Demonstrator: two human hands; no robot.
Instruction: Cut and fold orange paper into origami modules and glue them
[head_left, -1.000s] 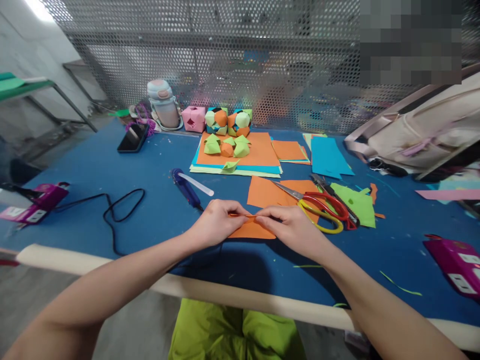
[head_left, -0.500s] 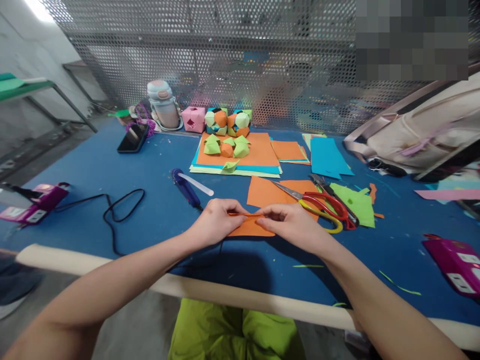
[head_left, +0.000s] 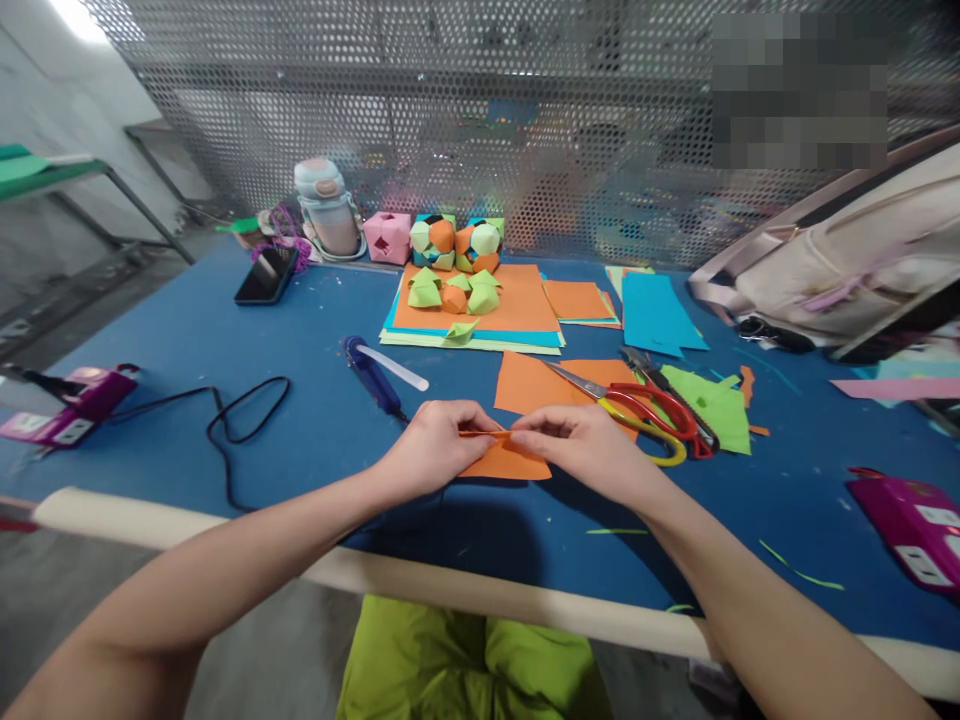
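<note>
Between my hands is a piece of orange paper (head_left: 508, 462) with a fold along its far edge. My left hand (head_left: 442, 440) pinches the left part of that fold, thumb on the near side. The right part is pinched by my right hand (head_left: 574, 440), its thumb and fingertips close to the left thumb. Just beyond the hands lies another orange sheet (head_left: 521, 382). Scissors (head_left: 645, 410) with red and yellow handles rest partly on it, beside a dark utility knife (head_left: 679, 400). A blue glue gun (head_left: 371, 375) with a white glue stick lies left of my hands.
Folded paper balls (head_left: 480, 245), a pink paper cube (head_left: 388, 238) and a bottle (head_left: 328, 210) stand at the back. Stacked coloured paper (head_left: 517, 300) lies before them. Left are a phone (head_left: 266, 276) and a black cord (head_left: 217, 425); right, a bag (head_left: 832, 250) and purple power strip (head_left: 911, 525).
My right thumb has slid slightly left along the fold, closer to the left thumb. Both hands still grip the orange paper; the objects on the table have not moved.
</note>
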